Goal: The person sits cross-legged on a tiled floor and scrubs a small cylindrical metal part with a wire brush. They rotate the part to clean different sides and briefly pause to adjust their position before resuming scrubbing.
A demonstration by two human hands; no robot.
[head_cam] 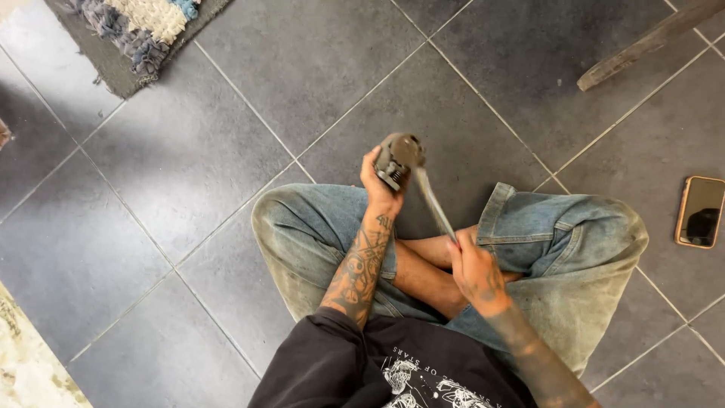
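Observation:
I sit cross-legged on a dark tiled floor in faded jeans. My left hand (380, 183) grips a small grey metal part (396, 159) with a round top and a spring-like piece on its side, held up above my left knee. My right hand (474, 270) holds the lower end of a long thin metal tool (433, 202). The tool's tip rests against the metal part. Both forearms are tattooed.
A phone (700, 211) in a tan case lies on the tiles at the right. A woven rug (136, 30) sits at the top left. A wooden furniture leg (649, 41) slants across the top right. A pale patterned mat (23, 363) shows at the bottom left.

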